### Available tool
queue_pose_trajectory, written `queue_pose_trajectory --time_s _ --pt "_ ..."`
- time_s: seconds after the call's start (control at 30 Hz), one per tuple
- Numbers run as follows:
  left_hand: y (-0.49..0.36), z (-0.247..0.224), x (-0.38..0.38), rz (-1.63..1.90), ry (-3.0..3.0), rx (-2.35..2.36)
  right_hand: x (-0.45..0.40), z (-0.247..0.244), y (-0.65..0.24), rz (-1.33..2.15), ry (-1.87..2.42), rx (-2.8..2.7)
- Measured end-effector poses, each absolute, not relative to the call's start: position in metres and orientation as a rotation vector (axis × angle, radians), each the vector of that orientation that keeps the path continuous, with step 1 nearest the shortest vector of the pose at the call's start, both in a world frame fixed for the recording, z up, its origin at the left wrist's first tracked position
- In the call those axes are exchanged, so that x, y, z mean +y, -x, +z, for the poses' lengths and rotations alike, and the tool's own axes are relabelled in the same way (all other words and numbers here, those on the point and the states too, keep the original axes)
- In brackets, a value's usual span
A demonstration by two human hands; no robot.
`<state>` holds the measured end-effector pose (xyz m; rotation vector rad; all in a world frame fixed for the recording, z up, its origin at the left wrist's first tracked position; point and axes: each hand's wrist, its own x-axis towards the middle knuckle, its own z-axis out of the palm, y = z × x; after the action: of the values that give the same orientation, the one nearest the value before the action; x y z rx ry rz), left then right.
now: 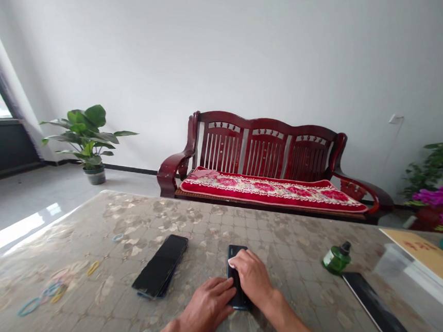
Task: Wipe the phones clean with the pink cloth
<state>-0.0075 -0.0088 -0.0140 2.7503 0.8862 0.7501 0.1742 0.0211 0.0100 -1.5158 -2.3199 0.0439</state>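
A dark smartphone (238, 294) lies flat on the table in front of me, its upper end pointing away. My left hand (209, 305) rests against its left edge, the fingertips on the phone. Over the phone's middle, my right hand (252, 276) is closed around a small white pad or wipe (231, 262), pressed to the surface. Only a bit of the white piece shows, so its exact kind is unclear. Left of my hands, more phones (161, 266) are stacked, the top one black with its screen up.
A patterned cloth (142, 221) covers the table. Coloured elastic bands (53, 292) lie at left. To the right stand a green bottle (336, 258) with a dark top, a long black slab (382, 315) and a tan board (423, 253). Beyond is a wooden bench (265, 154).
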Motion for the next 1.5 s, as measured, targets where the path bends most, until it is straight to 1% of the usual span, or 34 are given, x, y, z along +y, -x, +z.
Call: queue_pose_trajectory --time_s 0.13,0.23,0.5,0.77,1.03,1.33,1.5 --pt "0.008 -0.016 -0.008 0.77 -2.767 0.895 0.05 0.015 -0.169 -0.003 1.62 -2.288" --pt "0.008 -0.016 -0.008 0.778 -2.758 0.91 0.057 0.016 -0.166 -0.005 1.639 -2.28" --pt "0.006 -0.015 -0.009 0.715 -2.732 0.941 0.007 0.006 -0.176 0.069 1.453 -2.339" --pt "0.008 -0.02 -0.008 0.73 -2.758 0.956 0.056 0.007 -0.187 -0.02 1.64 -2.189" --pt "0.006 -0.018 -0.011 0.684 -2.709 0.993 0.016 -0.004 -0.189 0.005 1.471 -2.241" --pt "0.007 -0.024 -0.009 0.689 -2.695 1.01 0.045 -0.003 -0.189 -0.062 1.509 -2.142" --pt "0.007 -0.019 -0.011 0.72 -2.654 0.995 0.01 -0.008 -0.182 -0.027 1.454 -2.198"
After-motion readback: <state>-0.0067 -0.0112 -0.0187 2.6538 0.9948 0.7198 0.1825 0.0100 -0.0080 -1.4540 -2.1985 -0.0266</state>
